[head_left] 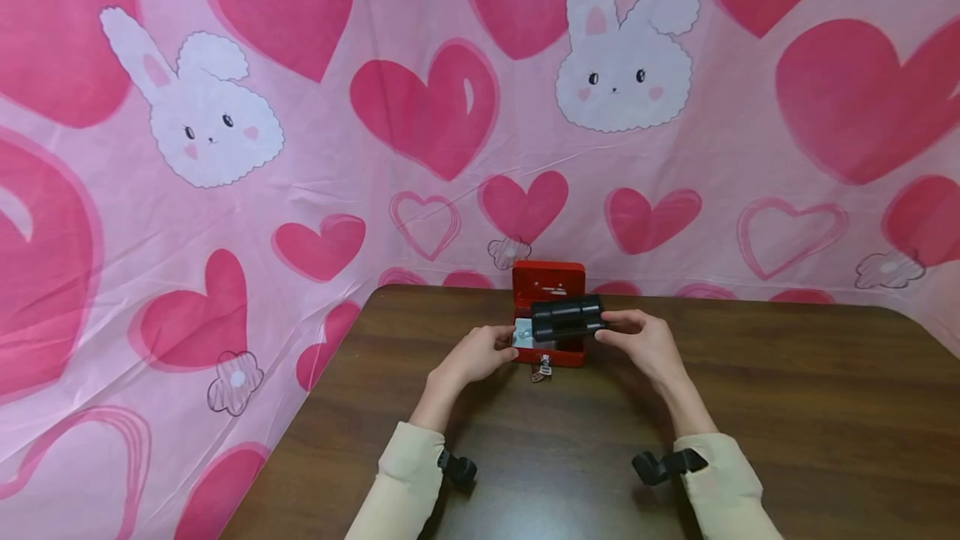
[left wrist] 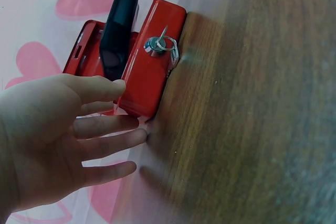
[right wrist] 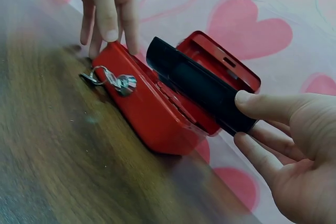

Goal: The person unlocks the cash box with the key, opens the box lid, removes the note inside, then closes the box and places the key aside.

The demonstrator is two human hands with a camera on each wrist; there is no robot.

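A small red cash box (head_left: pixel 549 359) stands on the table with its lid (head_left: pixel 550 276) raised at the back. My right hand (head_left: pixel 649 346) pinches a black coin tray (head_left: pixel 567 317) by its right end, thumb on one face and fingers on the other. The tray is tilted over the box's opening. At the box's left front corner my left hand (head_left: pixel 480 354) touches the red wall with thumb and fingertips, its other fingers (left wrist: pixel 113 145) extended. A pale blue piece (head_left: pixel 522 333) shows inside at the left. The tray hides much of the interior.
A silver lock (left wrist: pixel 154 46) sits on the box's front, with keys on a ring (left wrist: pixel 174 52) hanging from it. The brown wooden table (head_left: pixel 555 457) ends behind the box at a pink cloth (head_left: pixel 420 215) printed with hearts and rabbits.
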